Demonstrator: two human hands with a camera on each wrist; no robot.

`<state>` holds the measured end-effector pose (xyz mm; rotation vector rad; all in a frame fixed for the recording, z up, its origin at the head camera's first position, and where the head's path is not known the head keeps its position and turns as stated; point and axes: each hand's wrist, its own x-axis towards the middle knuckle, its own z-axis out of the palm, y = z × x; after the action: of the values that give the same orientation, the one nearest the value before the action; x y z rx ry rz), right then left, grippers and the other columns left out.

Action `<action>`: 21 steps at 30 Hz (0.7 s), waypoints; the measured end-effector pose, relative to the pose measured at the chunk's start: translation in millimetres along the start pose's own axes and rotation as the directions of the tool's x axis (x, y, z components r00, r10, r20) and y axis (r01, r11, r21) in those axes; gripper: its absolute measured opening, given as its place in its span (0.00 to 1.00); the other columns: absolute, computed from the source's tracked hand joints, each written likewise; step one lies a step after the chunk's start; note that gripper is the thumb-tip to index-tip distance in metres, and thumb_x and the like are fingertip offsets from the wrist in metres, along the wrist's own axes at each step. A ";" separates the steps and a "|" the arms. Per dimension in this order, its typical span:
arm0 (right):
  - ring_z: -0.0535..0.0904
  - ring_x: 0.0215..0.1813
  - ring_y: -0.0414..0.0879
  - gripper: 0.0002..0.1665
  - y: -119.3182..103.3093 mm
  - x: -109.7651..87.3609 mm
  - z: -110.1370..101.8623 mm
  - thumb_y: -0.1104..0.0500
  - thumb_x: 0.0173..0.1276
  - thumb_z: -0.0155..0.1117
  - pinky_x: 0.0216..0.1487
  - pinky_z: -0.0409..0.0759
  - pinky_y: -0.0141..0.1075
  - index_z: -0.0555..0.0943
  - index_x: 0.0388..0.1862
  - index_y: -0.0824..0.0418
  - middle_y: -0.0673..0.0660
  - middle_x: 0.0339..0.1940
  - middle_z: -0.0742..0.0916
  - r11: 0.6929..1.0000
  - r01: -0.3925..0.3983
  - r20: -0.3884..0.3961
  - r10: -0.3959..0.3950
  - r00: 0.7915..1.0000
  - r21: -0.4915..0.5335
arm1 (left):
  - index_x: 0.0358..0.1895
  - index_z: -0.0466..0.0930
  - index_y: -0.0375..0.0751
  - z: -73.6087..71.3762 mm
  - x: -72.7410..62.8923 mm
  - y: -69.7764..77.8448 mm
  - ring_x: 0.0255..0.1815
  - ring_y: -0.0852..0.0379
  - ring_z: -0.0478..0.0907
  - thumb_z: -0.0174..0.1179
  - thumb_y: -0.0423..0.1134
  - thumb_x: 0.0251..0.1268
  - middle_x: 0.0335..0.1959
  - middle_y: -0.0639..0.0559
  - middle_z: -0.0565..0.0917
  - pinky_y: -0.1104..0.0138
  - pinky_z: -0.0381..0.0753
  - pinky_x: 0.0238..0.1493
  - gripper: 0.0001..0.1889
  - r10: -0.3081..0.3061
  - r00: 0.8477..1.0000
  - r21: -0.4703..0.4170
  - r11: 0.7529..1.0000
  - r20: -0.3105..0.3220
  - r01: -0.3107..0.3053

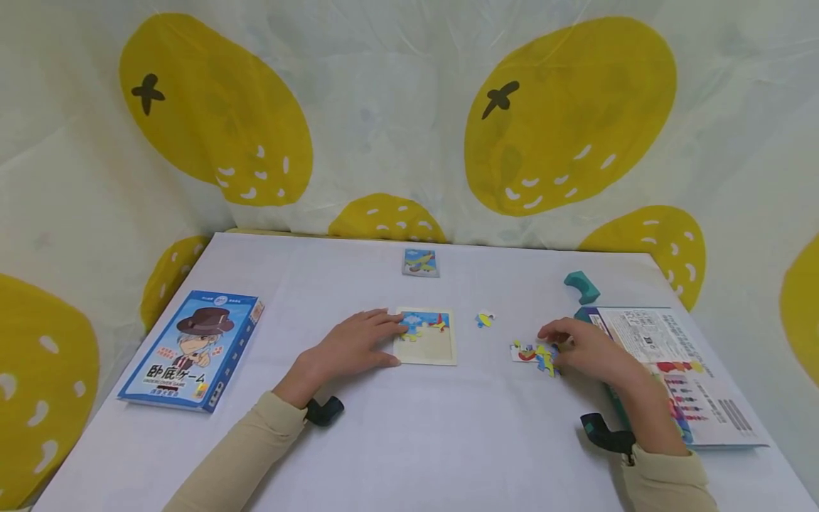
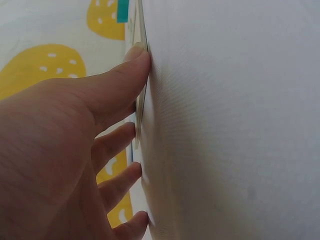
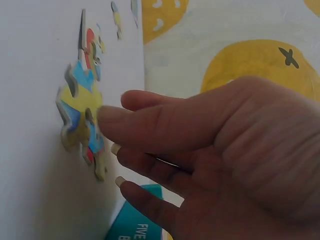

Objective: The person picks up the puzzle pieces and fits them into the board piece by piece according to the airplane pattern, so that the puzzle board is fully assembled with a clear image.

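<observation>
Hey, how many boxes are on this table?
2: a blue box at the left side, and a white box at the right, partly covered by the right arm. No other box shows.

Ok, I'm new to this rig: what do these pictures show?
No machine: the left grip and right grip are a person's bare hands. The wide picture comes from a head camera, the other two from one on each wrist. On the table lie a tray, puzzle pieces, a picture card, a blue box, a white box and a teal block. The left grip touches the tray; the right grip is at the pieces, though I can't tell whether it pinches one.
</observation>
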<state>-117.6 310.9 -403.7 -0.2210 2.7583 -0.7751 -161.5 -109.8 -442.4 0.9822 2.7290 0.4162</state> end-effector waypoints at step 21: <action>0.74 0.42 0.47 0.13 -12.1 5.3 7.7 0.66 0.65 0.63 0.40 0.74 0.32 0.85 0.47 0.56 0.52 0.36 0.83 0.999 0.046 -0.026 -0.046 0.999 0.010 | 0.73 0.68 0.60 1.4 0.2 -1.2 0.81 0.53 0.54 0.61 0.63 0.64 0.78 0.63 0.63 0.53 0.57 0.79 0.35 0.007 1.000 -0.011 1.000 -0.005 -0.007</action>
<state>-119.4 295.8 -404.8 -0.2750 2.7817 -0.8095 -162.0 -110.3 -444.1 0.9899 2.7254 0.4348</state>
